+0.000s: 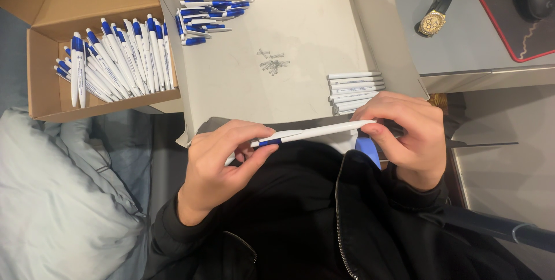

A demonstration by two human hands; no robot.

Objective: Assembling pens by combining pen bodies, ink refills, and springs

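Far left, a grey pillow [58, 199] lies beside a brown cardboard box [43, 92] that holds a loose fan of finished blue-and-white pens [115, 63]; they overlap too much to count surely, but I'd say about twenty. Next comes the white tray box [300, 43], with a small heap of blue-clipped pen tops [205, 19] in its far corner, a little scatter of springs [273, 63] near the middle, and a neat stack of about seven plain white barrels [354, 90] at the right.

In front, over the lap, the left hand [219, 164] pinches the blue-banded end of one pen [309, 134], while the right hand [407, 135] has its fingertips pressed on the white tip end. It looks light, stiff and smooth, likely slippery, so best held near both ends.

Far right, one gold wristwatch [433, 19] lies on the grey surface [462, 48].
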